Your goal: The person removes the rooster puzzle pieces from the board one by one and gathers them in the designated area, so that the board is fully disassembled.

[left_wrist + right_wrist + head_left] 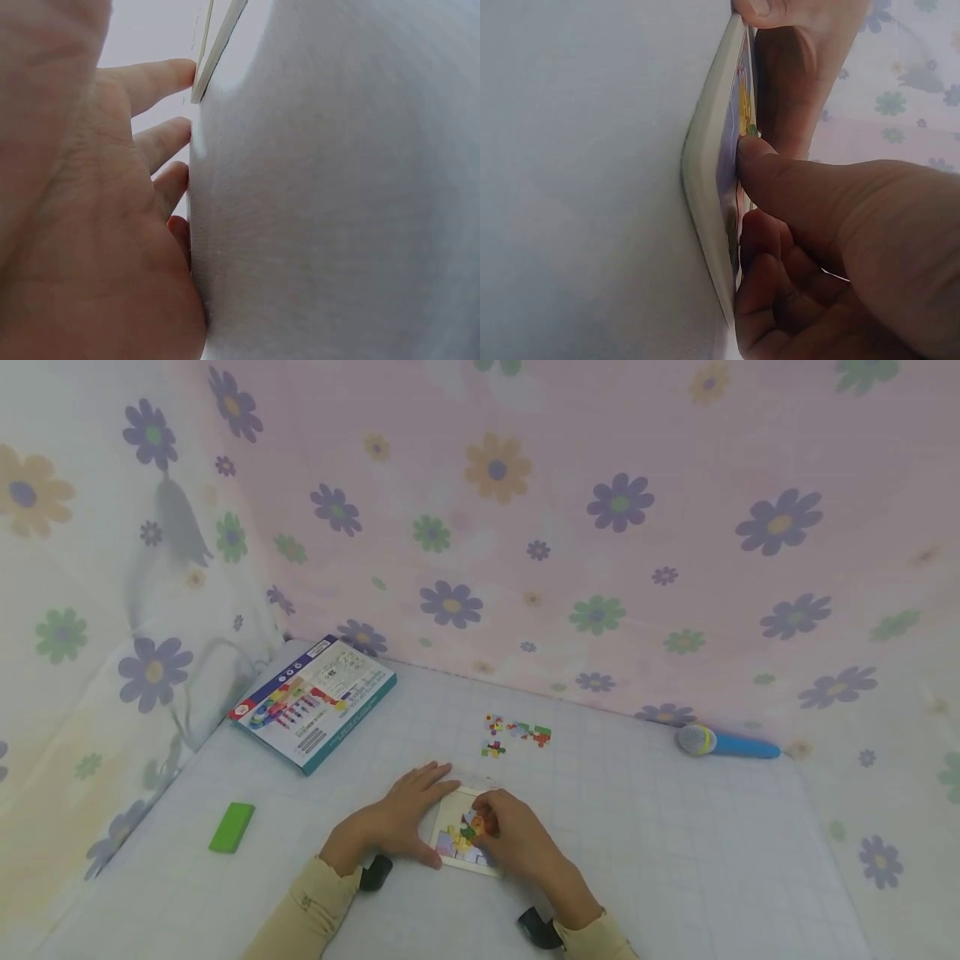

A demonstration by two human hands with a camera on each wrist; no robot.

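Note:
A small jigsaw puzzle in a pale frame (pixel 471 867) lies on the table, its lower part filled with colourful pieces (pixel 459 843) and its upper left bare. My left hand (pixel 397 814) spreads its fingers along the frame's left side, the thumb by the lower left corner; in the left wrist view one fingertip (pixel 184 73) touches the frame edge. Over the right part of the puzzle, my right hand (pixel 517 835) has curled fingers and pinches an orange-brown puzzle piece (pixel 490 821) at the surface. The right wrist view shows its thumb (pixel 759 154) against the picture; the fingers mostly hide the piece.
Several loose puzzle pieces (pixel 517 732) lie beyond the frame. A flat printed box (pixel 315 702) is at the back left, a green block (pixel 232 827) at the left. Toward the back right lies a blue toy microphone (pixel 738 746). Flowered cloth (pixel 525 527) hangs behind the table.

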